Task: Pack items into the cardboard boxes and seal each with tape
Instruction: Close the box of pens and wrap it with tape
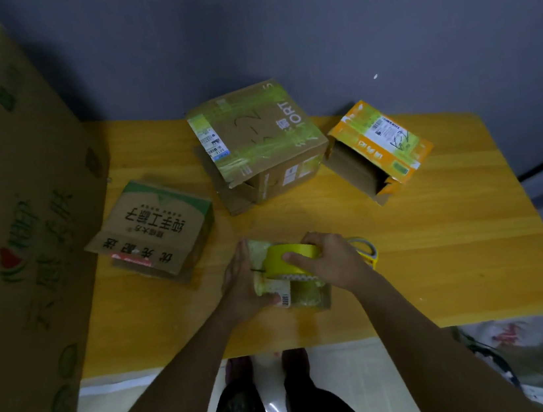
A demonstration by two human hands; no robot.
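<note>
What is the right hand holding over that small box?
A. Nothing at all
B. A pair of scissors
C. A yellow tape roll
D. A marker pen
C: the right hand curls round a yellow tape roll on top of the small box, which the left hand steadies from the side.

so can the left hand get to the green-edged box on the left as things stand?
Probably yes. The table between the left hand and the green-edged box is bare, but that hand first has to let go of the small box it steadies.
</note>
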